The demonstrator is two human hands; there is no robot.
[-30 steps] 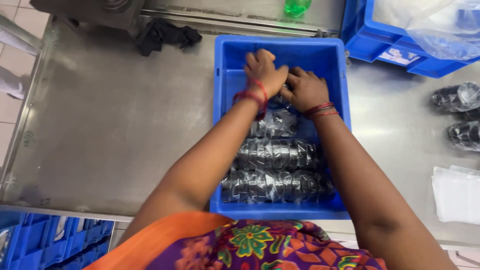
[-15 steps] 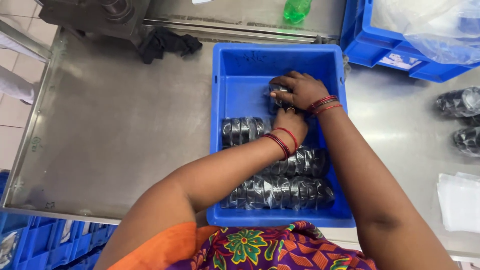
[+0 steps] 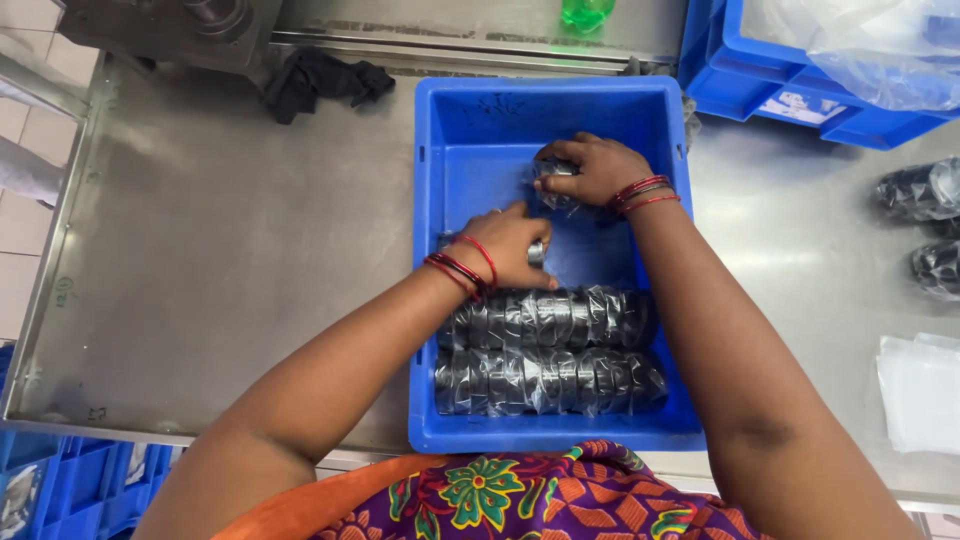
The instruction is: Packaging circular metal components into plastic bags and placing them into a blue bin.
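1. Blue plastic forms the open crate (image 3: 450, 130) that stands on the steel bench (image 3: 220, 280), near the person, so both arms reach straight down into it.
2. Two plastic-wrapped rolls of dark metal rings (image 3: 545, 350) lie side by side across the near end of the crate, each running left to right and touching the next; packed this way they fill the width and cannot roll.
3. A third wrapped roll (image 3: 553, 182) sits further in, toward the far right of the crate floor. The right hand (image 3: 595, 168) is clenched over its end, a grip that seems meant to keep the crinkly wrap and the stacked rings together.
4. The left hand (image 3: 505, 250) rests just behind the second row, fingers curled down around a shiny ring end (image 3: 537, 253); its grip looks closed on that piece, though the palm hides most of it.
5. Elsewhere on the bench:
   - more wrapped dark rolls (image 3: 925, 190) at the right edge;
   - flat clear bags (image 3: 920, 390) near right;
   - a second blue crate holding clear plastic (image 3: 850, 50) at far right, with a small pale label on its wall;
   - a black cloth (image 3: 315, 80) at far left of centre;
   - a green object (image 3: 585, 12) at the far edge.
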